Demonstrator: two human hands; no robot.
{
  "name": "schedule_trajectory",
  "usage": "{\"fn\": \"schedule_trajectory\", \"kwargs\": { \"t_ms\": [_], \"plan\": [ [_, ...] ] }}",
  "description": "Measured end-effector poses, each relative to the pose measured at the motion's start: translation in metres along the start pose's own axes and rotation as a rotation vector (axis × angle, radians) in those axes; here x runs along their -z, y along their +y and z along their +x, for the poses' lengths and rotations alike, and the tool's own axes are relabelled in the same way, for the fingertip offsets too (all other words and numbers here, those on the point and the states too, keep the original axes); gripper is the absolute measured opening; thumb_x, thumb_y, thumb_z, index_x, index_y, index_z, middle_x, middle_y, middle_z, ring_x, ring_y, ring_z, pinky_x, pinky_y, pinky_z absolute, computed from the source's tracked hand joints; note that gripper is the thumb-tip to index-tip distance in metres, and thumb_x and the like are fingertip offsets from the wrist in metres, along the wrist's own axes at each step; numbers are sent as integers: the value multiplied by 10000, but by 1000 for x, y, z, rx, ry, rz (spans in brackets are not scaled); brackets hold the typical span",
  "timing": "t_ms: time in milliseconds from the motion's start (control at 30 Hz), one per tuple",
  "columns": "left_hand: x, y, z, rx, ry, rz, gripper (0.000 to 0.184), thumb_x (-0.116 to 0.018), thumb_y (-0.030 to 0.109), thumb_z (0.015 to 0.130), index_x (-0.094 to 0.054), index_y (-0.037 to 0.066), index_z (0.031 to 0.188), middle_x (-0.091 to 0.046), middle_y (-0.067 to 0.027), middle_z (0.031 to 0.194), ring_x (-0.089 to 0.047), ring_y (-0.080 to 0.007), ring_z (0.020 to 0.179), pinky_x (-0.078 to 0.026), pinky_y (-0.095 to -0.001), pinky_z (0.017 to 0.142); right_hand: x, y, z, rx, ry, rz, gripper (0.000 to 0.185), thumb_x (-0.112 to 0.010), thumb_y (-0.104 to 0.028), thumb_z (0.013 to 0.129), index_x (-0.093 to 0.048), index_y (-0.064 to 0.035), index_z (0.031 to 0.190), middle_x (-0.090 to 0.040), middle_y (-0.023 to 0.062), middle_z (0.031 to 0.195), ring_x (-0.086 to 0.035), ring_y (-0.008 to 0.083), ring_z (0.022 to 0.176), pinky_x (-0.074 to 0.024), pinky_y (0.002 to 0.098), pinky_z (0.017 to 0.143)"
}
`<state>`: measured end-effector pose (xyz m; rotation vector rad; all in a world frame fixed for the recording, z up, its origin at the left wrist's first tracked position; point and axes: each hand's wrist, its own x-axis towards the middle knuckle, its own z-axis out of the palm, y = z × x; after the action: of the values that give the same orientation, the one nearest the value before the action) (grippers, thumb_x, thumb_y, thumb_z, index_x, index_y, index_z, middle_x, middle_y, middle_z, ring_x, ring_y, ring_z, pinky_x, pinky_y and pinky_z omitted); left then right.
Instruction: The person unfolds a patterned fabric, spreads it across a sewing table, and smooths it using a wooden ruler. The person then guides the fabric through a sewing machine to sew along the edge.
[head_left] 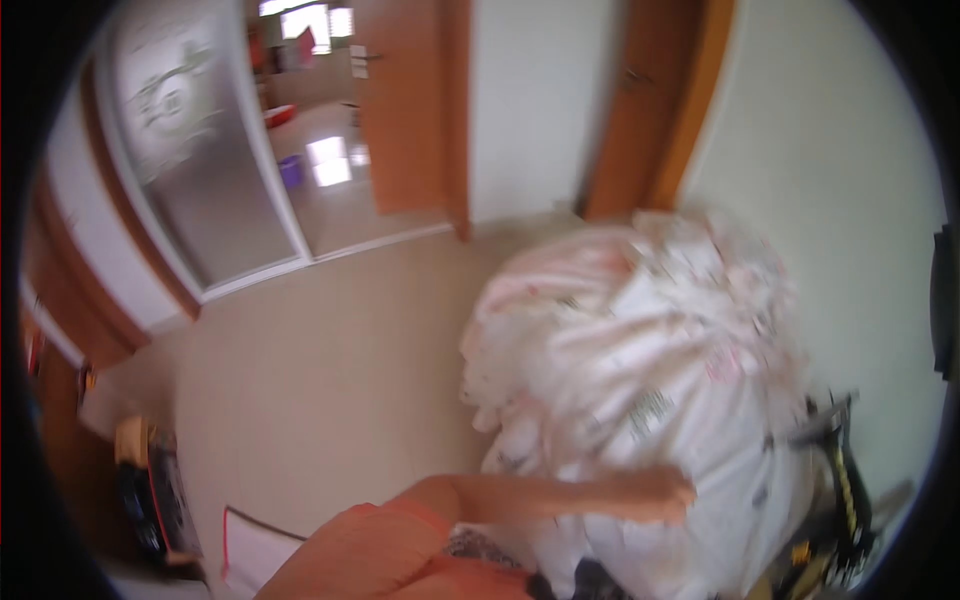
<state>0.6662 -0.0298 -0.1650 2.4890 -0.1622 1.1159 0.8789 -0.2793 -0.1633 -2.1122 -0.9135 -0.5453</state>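
Note:
A large, crumpled white and pale pink quilt [620, 350] with small printed patterns fills the right half of the head view. My left hand [655, 495] reaches across from the lower left, bare-armed below an orange sleeve. Its fingers look curled into a fist against the near side of the quilt, gripping the fabric, though blur softens the detail. My right hand does not show. Dark shapes, perhaps footwear [592, 580], peek out under the quilt at the bottom edge.
Beside the right wall stand dark items with a black and yellow strap [850, 490]. A frosted sliding door [190, 150] and an open wooden door [405, 110] lead to a room with a purple bucket [290, 171]. A box-like item [150, 490] sits at left on the tiled floor [330, 370].

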Motion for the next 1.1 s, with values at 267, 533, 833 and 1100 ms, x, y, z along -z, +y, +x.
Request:
{"fn": "schedule_trajectory", "kwargs": {
  "t_ms": [267,533,833,1100],
  "plan": [
    [10,1,5,111,-101,102,105,-673,84,673,-659,123,770,-592,14,824,-597,-185,899,-447,-340,782,13,-26,9,-27,-125,-32,81,-595,19,808,-633,-10,873,-586,137,814,-570,302,751,-456,365,678],
    [14,3,14,94,-156,124,140,-671,45,630,-652,95,760,-524,3,740,-537,-154,697,-410,-303,659,19,-45,23,-68,-169,-175,105,-619,37,783,-640,3,880,-583,150,874,-580,312,807,-458,378,694],
    [17,-1,15,117,-146,63,150,-692,32,601,-638,83,731,-535,0,753,-536,-179,685,-432,-313,647,-65,-95,100,317,-637,376,232,-602,-32,831,-618,-22,1063,-568,143,1167,-533,328,1100,-435,401,913],
    [21,1,16,156,-154,16,135,-645,56,649,-597,76,773,-533,-15,753,-551,-192,718,-429,-326,697,-95,-91,89,823,-841,98,508,-423,-429,932,-498,-92,1305,-367,113,1439,-300,288,1357,-254,530,1070]
  ]
}}
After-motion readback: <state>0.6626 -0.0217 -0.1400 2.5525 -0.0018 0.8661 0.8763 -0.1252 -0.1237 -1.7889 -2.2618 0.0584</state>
